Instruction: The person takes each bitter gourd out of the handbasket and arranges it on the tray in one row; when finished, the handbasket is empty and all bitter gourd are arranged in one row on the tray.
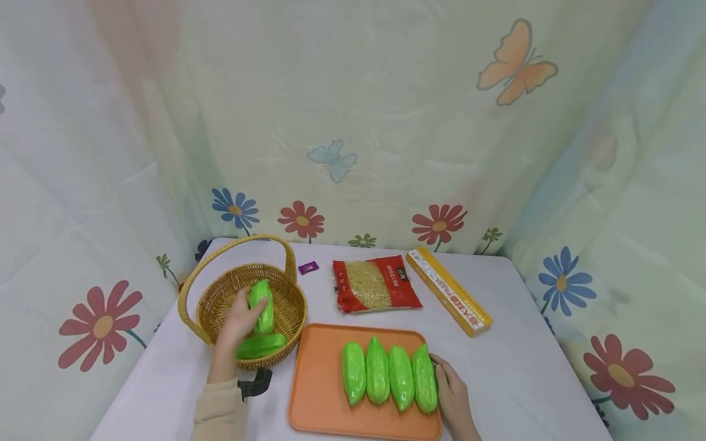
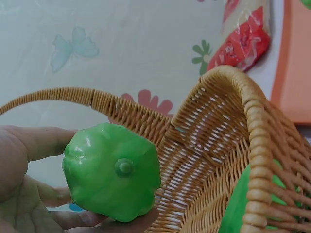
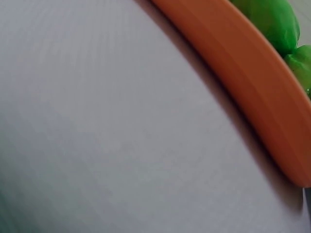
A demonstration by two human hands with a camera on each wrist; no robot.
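My left hand (image 1: 241, 318) holds a green bitter melon (image 1: 261, 306) over the wicker basket (image 1: 212, 294), thumb on one side and fingers on the other. In the left wrist view the lobed end of this bitter melon, with a small stem nub, faces the camera. Another bitter melon (image 1: 261, 346) lies inside the basket. Several more (image 1: 377, 372) lie side by side on the orange tray (image 1: 317, 392). My right hand (image 1: 453, 395) is at the tray's right edge, beside the rightmost bitter melon (image 1: 425, 380); its fingers look extended, and it is out of sight in the right wrist view.
Behind the tray lies a red bag of pasta (image 1: 375, 285), with a long yellow pasta box (image 1: 449, 291) slanting to its right. A small purple packet (image 1: 308, 267) sits near the basket, whose tall handle (image 1: 237, 242) arches above it. Printed curtains surround the white table.
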